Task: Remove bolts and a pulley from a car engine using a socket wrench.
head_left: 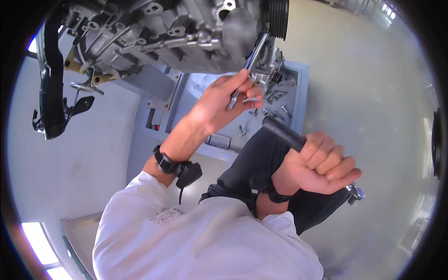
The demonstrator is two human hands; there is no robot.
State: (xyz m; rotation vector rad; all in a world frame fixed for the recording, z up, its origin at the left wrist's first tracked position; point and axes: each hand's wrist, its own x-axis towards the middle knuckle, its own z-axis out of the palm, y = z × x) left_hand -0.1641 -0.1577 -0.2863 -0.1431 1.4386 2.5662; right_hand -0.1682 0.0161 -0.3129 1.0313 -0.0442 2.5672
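Observation:
My left hand is closed round a slim chrome extension bar, thumb along its side. The bar stands tilted, its upper end against the engine beside the black ribbed pulley; whether that end sits on a fastener I cannot tell. Lower and to the right, my right hand makes a fist round a tool with a black cylindrical handle. The handle sticks out toward the bar, apart from it. A shiny metal end shows past the little finger; its exact kind is partly hidden.
Below the engine is a grey-blue tray with loose bolts and small metal parts. A black pipe-like part with a bracket hangs at the left. A grey stand beam supports the engine. Pale floor stretches to the right.

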